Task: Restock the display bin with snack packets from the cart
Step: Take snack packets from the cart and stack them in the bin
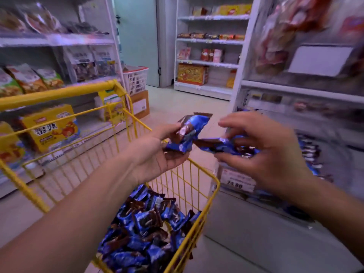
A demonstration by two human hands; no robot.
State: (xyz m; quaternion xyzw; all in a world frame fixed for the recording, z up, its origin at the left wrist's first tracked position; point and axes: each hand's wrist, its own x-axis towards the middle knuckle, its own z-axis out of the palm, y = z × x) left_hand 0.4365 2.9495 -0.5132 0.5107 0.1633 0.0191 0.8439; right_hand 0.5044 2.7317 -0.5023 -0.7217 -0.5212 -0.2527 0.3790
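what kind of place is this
Most likely a small grocery or convenience store aisle. White shelves carry boxed and bagged snacks, a yellow cart holds a heap of blue packets, and a price tag hangs on the display bin at right.

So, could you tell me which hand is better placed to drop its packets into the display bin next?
The right hand: it holds blue packets beside the display bin, while the left hand is over the cart.
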